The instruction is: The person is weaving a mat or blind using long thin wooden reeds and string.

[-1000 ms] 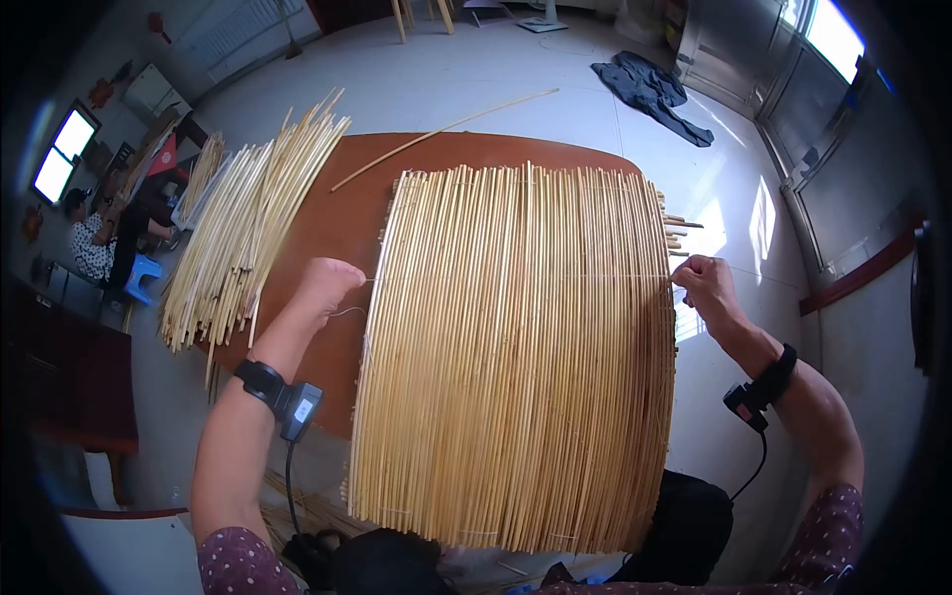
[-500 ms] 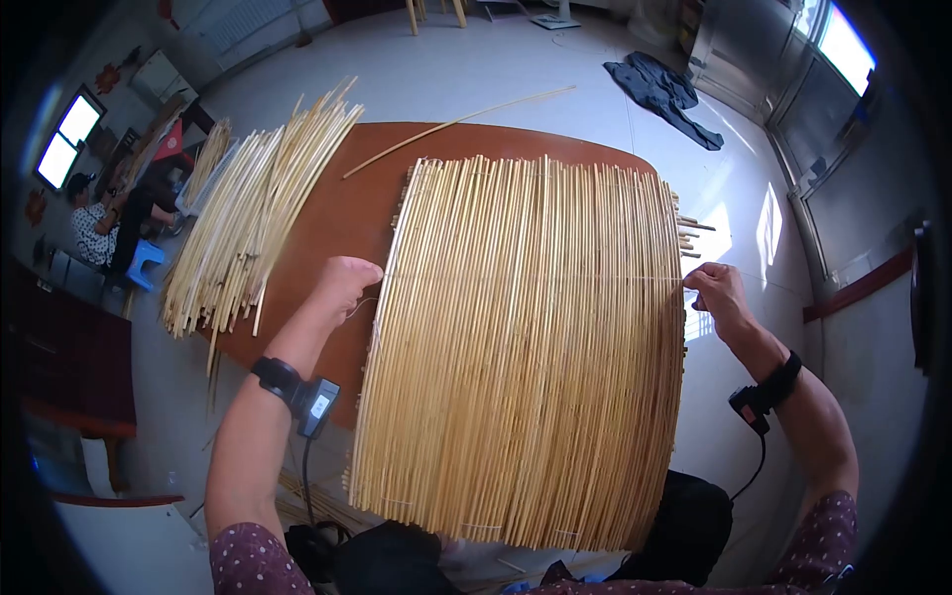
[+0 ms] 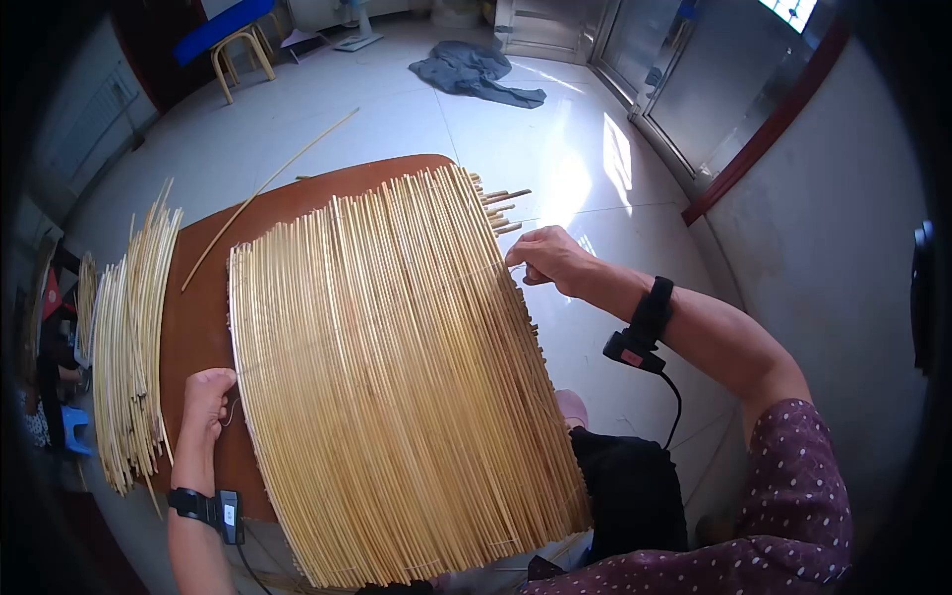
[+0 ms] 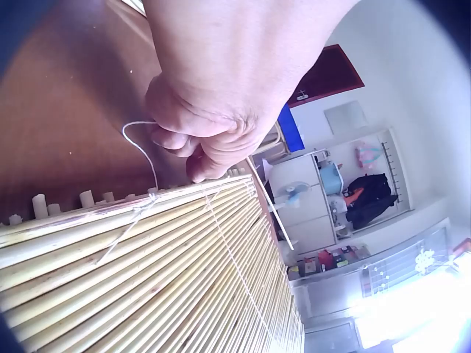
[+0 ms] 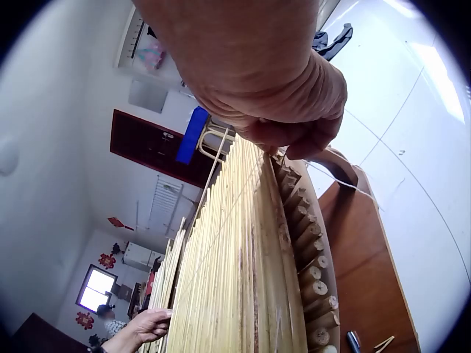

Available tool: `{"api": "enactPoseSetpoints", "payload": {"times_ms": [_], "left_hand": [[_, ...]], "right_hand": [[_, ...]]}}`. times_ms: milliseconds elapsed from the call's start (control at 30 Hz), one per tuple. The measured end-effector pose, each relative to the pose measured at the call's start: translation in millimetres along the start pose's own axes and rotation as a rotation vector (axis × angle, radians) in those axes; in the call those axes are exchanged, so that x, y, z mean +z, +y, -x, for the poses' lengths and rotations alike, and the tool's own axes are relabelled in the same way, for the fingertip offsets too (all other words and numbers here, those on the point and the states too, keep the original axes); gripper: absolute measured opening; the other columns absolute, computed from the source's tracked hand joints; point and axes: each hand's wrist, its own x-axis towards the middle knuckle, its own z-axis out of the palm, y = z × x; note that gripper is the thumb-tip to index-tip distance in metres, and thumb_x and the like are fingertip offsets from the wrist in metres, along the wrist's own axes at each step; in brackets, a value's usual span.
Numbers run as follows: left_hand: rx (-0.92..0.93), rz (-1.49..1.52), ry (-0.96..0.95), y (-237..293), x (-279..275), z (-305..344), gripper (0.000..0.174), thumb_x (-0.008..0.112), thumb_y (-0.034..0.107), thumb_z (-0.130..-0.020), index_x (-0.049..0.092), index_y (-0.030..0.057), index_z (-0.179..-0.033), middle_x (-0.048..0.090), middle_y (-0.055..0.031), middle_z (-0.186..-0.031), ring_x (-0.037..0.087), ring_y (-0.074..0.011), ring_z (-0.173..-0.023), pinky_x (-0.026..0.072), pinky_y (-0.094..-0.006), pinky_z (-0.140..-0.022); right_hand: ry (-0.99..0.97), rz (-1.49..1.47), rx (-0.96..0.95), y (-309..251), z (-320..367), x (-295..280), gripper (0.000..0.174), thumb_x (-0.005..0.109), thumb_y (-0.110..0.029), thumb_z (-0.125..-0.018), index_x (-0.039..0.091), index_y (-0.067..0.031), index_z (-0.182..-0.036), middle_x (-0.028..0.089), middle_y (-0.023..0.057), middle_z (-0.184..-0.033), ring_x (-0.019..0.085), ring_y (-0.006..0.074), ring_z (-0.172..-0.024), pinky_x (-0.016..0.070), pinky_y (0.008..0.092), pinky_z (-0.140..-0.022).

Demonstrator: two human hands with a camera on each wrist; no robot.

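A wide mat of straw-coloured reed stalks lies side by side over a brown tabletop. At its left edge my left hand has its fingers curled and pinches a thin white string that crosses the stalks. Across the mat, at the right edge, my right hand pinches the string's other side between curled fingertips. A short loop of string curves by the left hand in the left wrist view. Below the right hand, in the right wrist view, cut stalk ends jut out beneath the mat, and a loose string trails off.
A pile of loose stalks lies along the left, with one single stalk slanting over the table's far edge. Dark cloth lies on the tiled floor. A blue stool stands at far left, near a seated person.
The head view has swung to the right, so mat and table now sit further left and tilted. Both hands stay at the mat's two side edges, holding the string.
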Motion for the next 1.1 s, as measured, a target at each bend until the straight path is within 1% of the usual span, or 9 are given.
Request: {"api": "enactPoseSetpoints", "payload": {"times_ms": [333,400,567,633,733,933,967,1033,1100], "left_hand": [[0.024,0.087,-0.056,-4.0,-2.1,-0.7,0.012,0.058,0.013,-0.084,0.065,0.0041,-0.081,0.048,0.0068,-0.056,0.033,-0.0003,-0.04,0.0235,-0.0167,-0.034],[0.017,0.085,-0.046,1.1,-0.9,3.5,0.012,0.058,0.013,-0.084,0.065,0.0038,-0.081,0.048,0.0068,-0.056,0.033,-0.0004,-0.04,0.0235,-0.0167,-0.034],[-0.007,0.105,-0.02,10.5,3.0,13.4,0.011,0.062,0.015,-0.083,0.065,0.0043,-0.08,0.047,0.0067,-0.055,0.034,-0.0013,-0.04,0.0238,-0.0179,-0.035],[-0.008,0.115,-0.01,6.3,0.6,8.6,0.011,0.063,0.014,-0.082,0.064,0.0032,-0.082,0.046,0.006,-0.055,0.034,-0.0022,-0.04,0.0231,-0.0192,-0.035],[0.005,0.113,-0.014,6.0,1.0,3.6,0.012,0.064,0.013,-0.08,0.063,0.0023,-0.085,0.046,0.0052,-0.054,0.033,-0.0032,-0.039,0.0224,-0.0205,-0.035],[0.008,0.101,0.004,7.0,1.7,1.1,0.013,0.064,0.013,-0.08,0.062,0.0014,-0.085,0.047,0.0043,-0.055,0.034,-0.0033,-0.039,0.0224,-0.0206,-0.035],[0.01,0.114,-0.009,5.8,1.5,-0.1,0.014,0.064,0.013,-0.08,0.063,0.001,-0.086,0.047,0.0042,-0.055,0.034,-0.0033,-0.039,0.0222,-0.0205,-0.035],[0.004,0.13,-0.005,3.7,2.2,-1.9,0.014,0.064,0.013,-0.08,0.063,0.0006,-0.086,0.047,0.0042,-0.055,0.033,-0.0033,-0.038,0.0221,-0.0205,-0.034],[0.002,0.161,-0.025,2.9,3.0,-2.3,0.015,0.064,0.013,-0.08,0.064,0.0003,-0.087,0.046,0.0043,-0.054,0.032,-0.003,-0.037,0.0215,-0.0205,-0.033]], "right_hand": [[0.004,0.028,-0.016,1.7,-1.6,0.3,0.012,0.063,-0.009,-0.08,0.062,-0.0006,-0.072,0.045,-0.0004,-0.056,0.04,0.0094,-0.049,0.0437,0.027,-0.054],[0.022,0.012,-0.017,2.4,-2.2,-0.5,0.013,0.065,-0.008,-0.076,0.062,0.0012,-0.067,0.049,0.0035,-0.056,0.048,0.014,-0.05,0.0443,0.0291,-0.052],[0.02,0.027,-0.053,4.8,-1.1,-2.0,0.014,0.065,-0.01,-0.078,0.062,0.0002,-0.069,0.048,0.0009,-0.057,0.044,0.0114,-0.05,0.0458,0.0289,-0.054],[0.027,0.041,-0.037,1.6,2.2,-0.5,0.013,0.065,-0.01,-0.079,0.064,0.001,-0.073,0.048,0.0013,-0.058,0.044,0.0117,-0.052,0.0462,0.0292,-0.057],[0.052,0.099,-0.039,0.2,6.3,1.9,0.011,0.064,-0.012,-0.08,0.064,-0.001,-0.078,0.046,-0.0015,-0.056,0.041,0.0092,-0.048,0.0449,0.0284,-0.056],[0.062,0.123,-0.051,2.6,9.8,3.5,0.011,0.062,-0.011,-0.081,0.064,-0.0002,-0.077,0.046,-0.0015,-0.056,0.041,0.0084,-0.048,0.0428,0.0264,-0.054],[0.054,0.123,-0.053,2.9,9.8,2.7,0.011,0.062,-0.011,-0.081,0.064,-0.0002,-0.077,0.046,-0.0015,-0.056,0.041,0.0084,-0.048,0.0428,0.0264,-0.054],[0.042,0.118,-0.045,3.6,8.9,0.1,0.015,0.064,-0.012,-0.08,0.065,0.003,-0.079,0.047,0.0027,-0.059,0.043,0.0122,-0.053,0.0451,0.0287,-0.059],[0.034,0.116,-0.054,5.3,7.4,-2.5,0.015,0.064,-0.013,-0.08,0.065,0.0028,-0.08,0.046,0.0018,-0.058,0.042,0.0122,-0.051,0.0444,0.0284,-0.058]]}}
